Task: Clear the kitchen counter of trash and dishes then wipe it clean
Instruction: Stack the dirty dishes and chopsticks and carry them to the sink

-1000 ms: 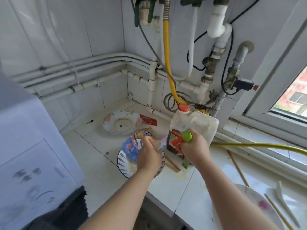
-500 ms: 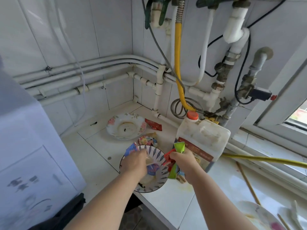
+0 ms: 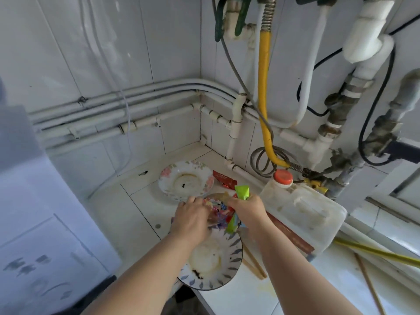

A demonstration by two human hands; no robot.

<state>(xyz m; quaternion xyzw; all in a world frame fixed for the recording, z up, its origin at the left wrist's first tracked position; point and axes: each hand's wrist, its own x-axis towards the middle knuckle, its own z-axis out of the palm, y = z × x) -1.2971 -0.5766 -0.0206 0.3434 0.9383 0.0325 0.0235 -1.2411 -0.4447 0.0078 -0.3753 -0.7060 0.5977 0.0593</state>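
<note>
My right hand (image 3: pixel 246 210) grips a bunch of wrappers, with a green wrapper (image 3: pixel 242 192) sticking up above the fist. My left hand (image 3: pixel 190 218) reaches onto a colourful crumpled wrapper (image 3: pixel 217 210) beside it, fingers curled on it. Below both hands a dirty blue-leaf patterned bowl (image 3: pixel 212 262) sits at the counter's front edge. A flowered plate (image 3: pixel 186 180) with a dark speck lies farther back. A red wrapper (image 3: pixel 223 179) lies behind it near the wall pipes.
A large grimy plastic jug (image 3: pixel 302 209) with an orange cap stands right of my hands. Chopsticks (image 3: pixel 254 264) lie beside the bowl and another chopstick (image 3: pixel 369 285) farther right. A yellow hose (image 3: pixel 372 252) runs along the counter. Pipes crowd the corner walls; a white appliance (image 3: pixel 29 223) stands left.
Both hands moved back over the counter, past the patterned bowl. The left hand left the bowl's wrappers and now reaches the colourful wrapper near the flowered plate; the right still holds its bunch.
</note>
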